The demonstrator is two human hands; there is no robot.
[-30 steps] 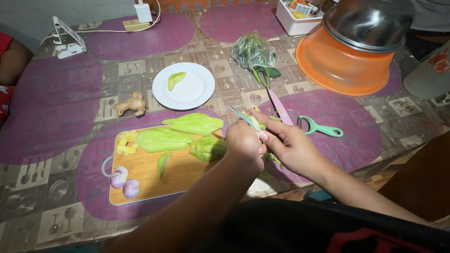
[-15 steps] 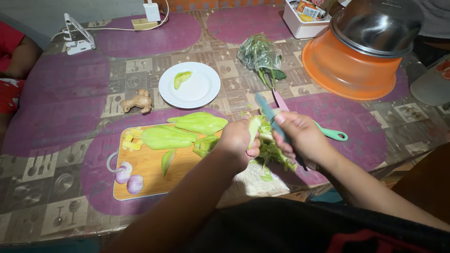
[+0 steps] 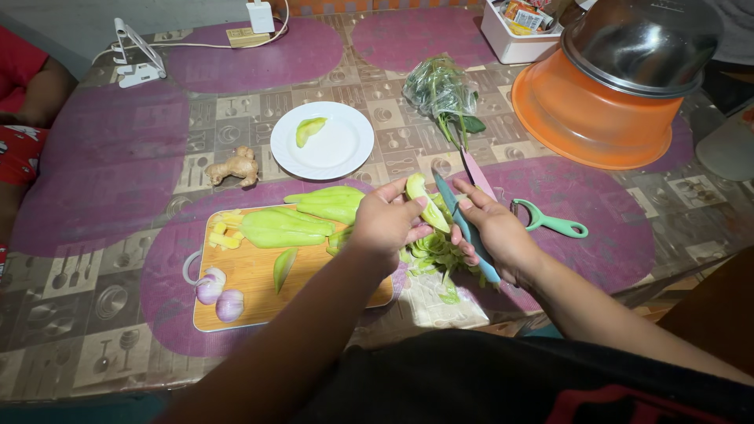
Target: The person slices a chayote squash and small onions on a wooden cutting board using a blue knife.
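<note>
Since the earlier frame, the left hand [image 3: 385, 224] had lifted a green slice [image 3: 420, 200], gripping it; the right hand [image 3: 495, 235] clasped the knife [image 3: 463, 224]. Peeled pieces [image 3: 287, 228] lay on the cutting board [image 3: 251, 294] near the table's front edge, peelings [image 3: 432, 251] beside it; slicing seemed about half done.

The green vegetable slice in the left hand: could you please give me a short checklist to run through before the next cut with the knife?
1. Grip on the pale green vegetable slice: left hand pinches it by its lower part, clear of the board. Ok.
2. Grip on the blue-handled knife: right hand wraps the handle. Ok.
3. Blade edge direction relative to the left fingertips: cannot tell.
4. Room on the wooden cutting board: large green pieces and two halved shallots take up much of it, bare wood in the middle. Ok.
5. Pile of green peelings lies directly under both hands. Not ok.
</note>
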